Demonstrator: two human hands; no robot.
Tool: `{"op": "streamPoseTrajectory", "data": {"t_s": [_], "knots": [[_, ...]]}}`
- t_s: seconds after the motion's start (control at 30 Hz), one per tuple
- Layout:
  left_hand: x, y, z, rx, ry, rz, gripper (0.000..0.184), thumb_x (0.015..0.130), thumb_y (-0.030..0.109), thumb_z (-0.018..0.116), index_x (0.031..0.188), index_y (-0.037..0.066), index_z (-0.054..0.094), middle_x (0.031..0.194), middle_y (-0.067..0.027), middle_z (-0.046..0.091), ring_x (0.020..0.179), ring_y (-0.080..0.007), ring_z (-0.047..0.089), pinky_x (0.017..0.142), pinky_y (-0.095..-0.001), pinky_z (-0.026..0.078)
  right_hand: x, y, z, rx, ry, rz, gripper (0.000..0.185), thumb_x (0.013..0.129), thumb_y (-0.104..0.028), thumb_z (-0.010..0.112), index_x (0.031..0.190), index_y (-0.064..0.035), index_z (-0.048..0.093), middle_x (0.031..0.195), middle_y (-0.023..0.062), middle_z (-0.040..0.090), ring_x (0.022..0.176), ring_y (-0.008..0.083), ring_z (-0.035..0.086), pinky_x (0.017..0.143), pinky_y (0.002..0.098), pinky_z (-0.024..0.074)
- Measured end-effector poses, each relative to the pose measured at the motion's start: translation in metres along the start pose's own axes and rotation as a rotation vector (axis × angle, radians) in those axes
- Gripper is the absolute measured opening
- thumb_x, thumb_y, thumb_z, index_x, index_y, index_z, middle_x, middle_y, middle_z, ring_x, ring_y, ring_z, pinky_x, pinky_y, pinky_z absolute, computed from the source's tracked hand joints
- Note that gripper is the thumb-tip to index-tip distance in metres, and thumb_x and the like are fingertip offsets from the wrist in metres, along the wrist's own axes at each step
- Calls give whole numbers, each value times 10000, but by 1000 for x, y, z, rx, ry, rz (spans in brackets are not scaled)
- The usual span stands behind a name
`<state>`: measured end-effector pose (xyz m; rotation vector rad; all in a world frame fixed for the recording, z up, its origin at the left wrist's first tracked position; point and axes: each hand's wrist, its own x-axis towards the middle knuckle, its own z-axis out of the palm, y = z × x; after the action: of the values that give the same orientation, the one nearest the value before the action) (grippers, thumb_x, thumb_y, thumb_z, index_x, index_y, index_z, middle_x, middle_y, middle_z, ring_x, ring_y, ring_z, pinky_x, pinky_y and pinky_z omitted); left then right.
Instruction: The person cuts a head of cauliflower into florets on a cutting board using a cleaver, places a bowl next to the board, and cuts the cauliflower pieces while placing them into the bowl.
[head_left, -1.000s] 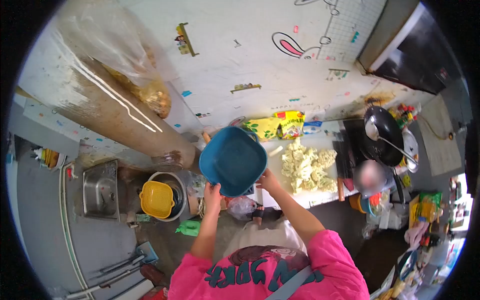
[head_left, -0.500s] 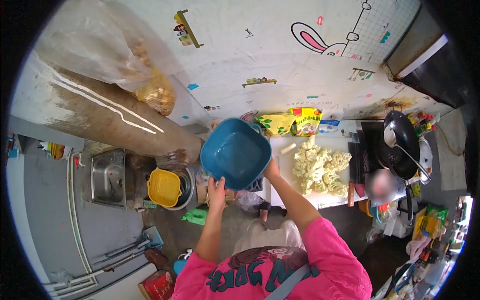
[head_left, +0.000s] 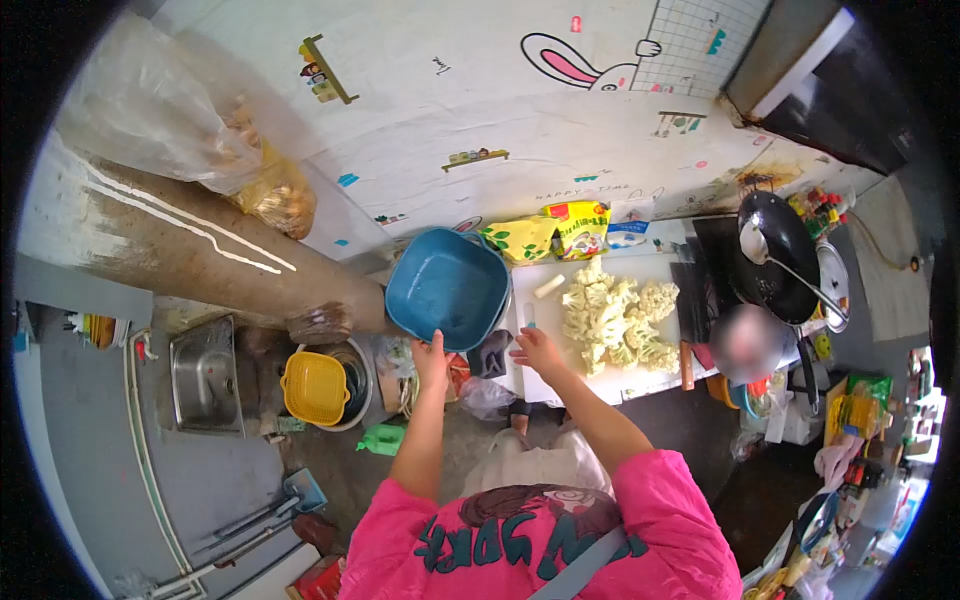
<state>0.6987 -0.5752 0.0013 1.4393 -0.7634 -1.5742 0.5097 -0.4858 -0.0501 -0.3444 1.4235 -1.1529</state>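
Note:
My left hand (head_left: 430,362) grips the near rim of a square blue plastic basin (head_left: 447,285), whose inside faces me with nothing in it. Right of the basin and apart from it, my right hand (head_left: 540,350) hovers at the near left part of a white cutting board (head_left: 548,325), fingers spread and holding nothing. Cut cauliflower (head_left: 615,322) lies heaped on that board, with a pale stem piece (head_left: 549,286) to its upper left. Along the board's right side a brown wooden handle (head_left: 686,366) shows; what it belongs to is unclear.
Yellow packets (head_left: 580,230) stand against the wall behind the board. To the right, a black wok (head_left: 775,255) holds a metal ladle. On the left are a yellow basket (head_left: 315,388) over a metal bowl, a steel sink (head_left: 205,375) and a thick pipe (head_left: 200,225).
My right hand has let go of the basin's right side and drawn away toward the cutting board. The basin stays in my left hand. My view has turned slightly to the right.

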Motion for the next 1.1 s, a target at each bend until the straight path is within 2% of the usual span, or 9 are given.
{"op": "streamPoseTrajectory", "data": {"t_s": [0.1, 0.27, 0.37, 0.57, 0.73, 0.83, 0.97, 1.03, 1.1], "knots": [[-1, -4, 0, -19, 7, -15, 309, 875, 136, 538, 1136, 86, 381, 1092, -67, 500, 965, -201, 532, 735, -380, 502, -28, -8, -14, 22, 37, 74, 417, 882, -176, 519, 1230, 20, 397, 1064, 136, 555, 851, 240, 631, 661, 305, 536], [-8, -22, -3, -44, 144, 64, 272, 824, 110, 587, 837, 117, 315, 760, 20, 315, 691, -101, 344, 619, -271, 359, -73, -3, -59, 51, 135, 6, 397, 881, -159, 505, 1215, 35, 412, 1043, 144, 571, 838, 234, 629, 666, 305, 529], [-8, -72, -5, 136, 322, 268, 310, 762, 60, 617, 913, 38, 348, 797, -7, 342, 702, -105, 362, 668, -248, 355, -99, 2, -85, 75, 263, -5, 362, 890, -146, 489, 1200, 33, 431, 1037, 144, 581, 820, 223, 628, 664, 296, 521], [-75, -79, 40, 288, 36, 253, 351, 736, 45, 610, 1014, 3, 400, 881, -49, 386, 733, -114, 393, 679, -253, 385, -120, 30, -141, 98, 417, -54, 266, 907, -109, 468, 1141, 17, 467, 1010, 126, 591, 815, 189, 619, 650, 278, 514], [-75, -133, 67, 507, -330, 353, 367, 726, 69, 628, 1056, 35, 471, 960, -86, 445, 856, -181, 439, 795, -280, 392, -136, 9, -173, -151, 697, -249, 122, 856, -46, 498, 922, -15, 595, 838, 67, 630, 730, 129, 601, 599, 243, 476], [-95, -132, 111, 586, -430, 298, 357, 729, 84, 634, 1057, 40, 498, 1010, -101, 459, 904, -197, 456, 801, -301, 404, -139, -2, -207, -508, 927, -491, 117, 826, -23, 519, 926, -26, 580, 839, 117, 607, 684, 214, 584, 597, 307, 468], [-127, -132, 163, 735, -488, 330, 475, 726, 112, 651, 1153, 56, 450, 1117, -135, 400, 978, -230, 437, 773, -328, 428, -136, -8, -268, -673, 975, -737, 180, 745, 28, 531, 920, -2, 564, 925, 168, 566, 849, 355, 541, 740, 407, 443], [-131, -148, 187, 737, -432, 450, 564, 717, 122, 662, 1211, 61, 397, 1160, -157, 358, 1004, -256, 422, 771, -320, 430, -134, -6, -294, -755, 967, -602, 228, 738, 0, 552, 966, -13, 557, 949, 177, 548, 902, 361, 521, 799, 415, 420], [-133, -162, 199, 747, -420, 351, 696, 702, 119, 666, 1278, 28, 287, 1216, -198, 289, 1070, -320, 352, 861, -356, 376, -132, 0, -312, -808, 927, -472, 281, 729, -19, 568, 1009, -18, 544, 981, 187, 531, 937, 372, 505, 832, 423, 408]]}}
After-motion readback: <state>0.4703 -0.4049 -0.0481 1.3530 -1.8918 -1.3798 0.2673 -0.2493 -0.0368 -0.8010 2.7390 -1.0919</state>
